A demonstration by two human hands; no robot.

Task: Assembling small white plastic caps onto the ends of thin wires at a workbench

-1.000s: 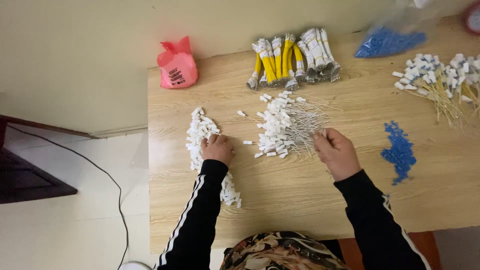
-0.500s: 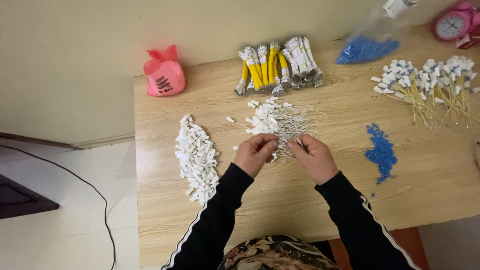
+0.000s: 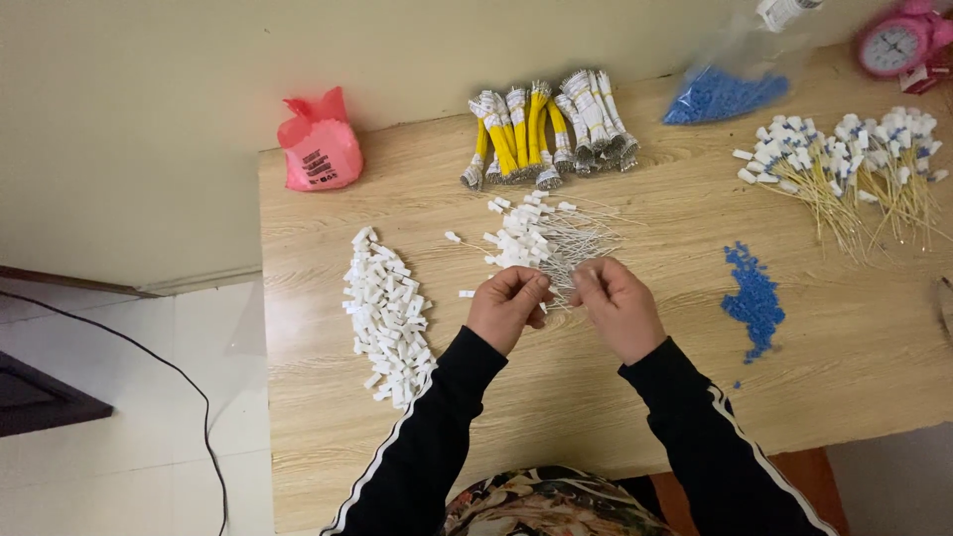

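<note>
**Hands meet over a pile of thin wires**

Your left hand (image 3: 508, 308) and right hand (image 3: 615, 306) sit close together at the near edge of a loose pile of thin wires with white end pieces (image 3: 541, 238), fingertips pinched on what looks like a single strand drawn from it; the exact grip is too small to make out. The pile lies just ahead of both hands on the wooden counter (image 3: 635, 397), its white ends gathered toward your left and its bare strands fanning out to your right, so the long axis runs roughly across you, left to right.

These pieces look very light and thin, and the wire probably bends easily. Take hold at the stiff white end piece rather than mid-strand, since loose strands seem likely to tangle and drag neighbours along.

Just to the left of your left hand lies a heap of small white plastic pieces (image 3: 387, 318). To the right of your right hand sits a scatter of blue beads (image 3: 751, 298). Farther ahead are yellow and white bundles (image 3: 541, 129), with a pink bag (image 3: 320, 149) off to the left and finished yellow wires (image 3: 854, 169) far to the right.
</note>
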